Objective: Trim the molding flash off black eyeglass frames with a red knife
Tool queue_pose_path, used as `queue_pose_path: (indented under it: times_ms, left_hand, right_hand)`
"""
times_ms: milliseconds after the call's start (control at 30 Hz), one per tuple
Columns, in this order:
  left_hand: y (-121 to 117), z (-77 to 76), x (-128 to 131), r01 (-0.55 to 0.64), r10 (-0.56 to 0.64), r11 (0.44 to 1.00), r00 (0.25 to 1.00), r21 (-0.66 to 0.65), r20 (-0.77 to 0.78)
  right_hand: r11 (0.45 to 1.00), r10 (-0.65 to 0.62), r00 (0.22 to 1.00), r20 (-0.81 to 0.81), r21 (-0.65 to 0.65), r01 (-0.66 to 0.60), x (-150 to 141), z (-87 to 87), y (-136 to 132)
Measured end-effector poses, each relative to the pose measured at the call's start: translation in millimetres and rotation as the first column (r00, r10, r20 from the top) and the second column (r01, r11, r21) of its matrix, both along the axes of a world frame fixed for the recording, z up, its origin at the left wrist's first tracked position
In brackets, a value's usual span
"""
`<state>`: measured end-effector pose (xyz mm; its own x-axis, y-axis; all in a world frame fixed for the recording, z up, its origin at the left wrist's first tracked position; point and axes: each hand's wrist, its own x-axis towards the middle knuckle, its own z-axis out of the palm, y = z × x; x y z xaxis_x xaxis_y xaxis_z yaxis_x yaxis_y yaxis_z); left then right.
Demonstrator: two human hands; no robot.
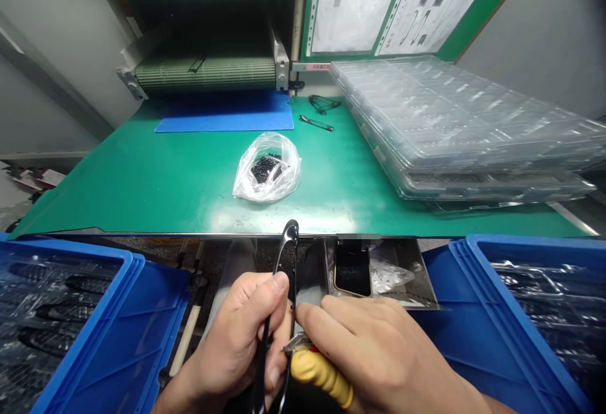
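My left hand point(253, 332) is closed on a long, narrow, glossy black loop-shaped frame point(290, 232). The frame stands roughly upright, its rounded end pointing toward the table edge. Close beside it, my right hand point(364, 338) pinches a small metal blade point(297, 342) whose tip meets or nearly meets the frame's right side. A yellow ribbed cover point(319, 373) shows at the thumb of that hand; the blade's rear part is hidden by the fingers. Beyond both hands, an open clear plastic bag point(284, 180) of small black pieces point(267, 168) rests on the green table point(189, 174).
Stacked clear trays point(454, 130) overhang the table's right side. Several black frames point(316, 124) lie near a conveyor point(208, 73) and a blue sheet point(227, 117). Blue bins point(161, 313) point(468, 313) flank me. A phone point(353, 269) sits in an open drawer point(423, 288) below.
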<state>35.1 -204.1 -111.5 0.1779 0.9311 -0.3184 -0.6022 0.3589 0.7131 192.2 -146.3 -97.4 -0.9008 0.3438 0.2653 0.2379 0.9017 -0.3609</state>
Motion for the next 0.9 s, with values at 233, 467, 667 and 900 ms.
queue_pose_path:
  times_ms: [233, 467, 667, 900]
  left_hand:
    - [-5, -13.2, 2, -0.010, 0.005, 0.995, 0.999, 0.096, 0.049]
    - [-10, -15.0, 2, -0.012, 0.010, 1.000, 0.999, 0.027, 0.051]
    - [-12, -14.7, 0, -0.152, 0.138, 0.975, 0.986, 0.161, 0.094]
    - [-21, -37.0, 2, -0.232, 0.868, 0.472, 0.291, 0.851, -0.403]
  right_hand:
    - [0.995, 0.008, 0.998, 0.055, -0.104, -0.002, 1, -4.4, -3]
    - [0.987, -0.044, 0.999, 0.007, -0.155, 0.045, -4, -13.0, -9]
    - [0.950, -0.117, 0.986, -0.119, -0.302, 0.076, -4, -22.6, -5]
    - [0.820, -0.472, 0.846, -0.248, -0.476, 0.318, 12, -26.1, -5]
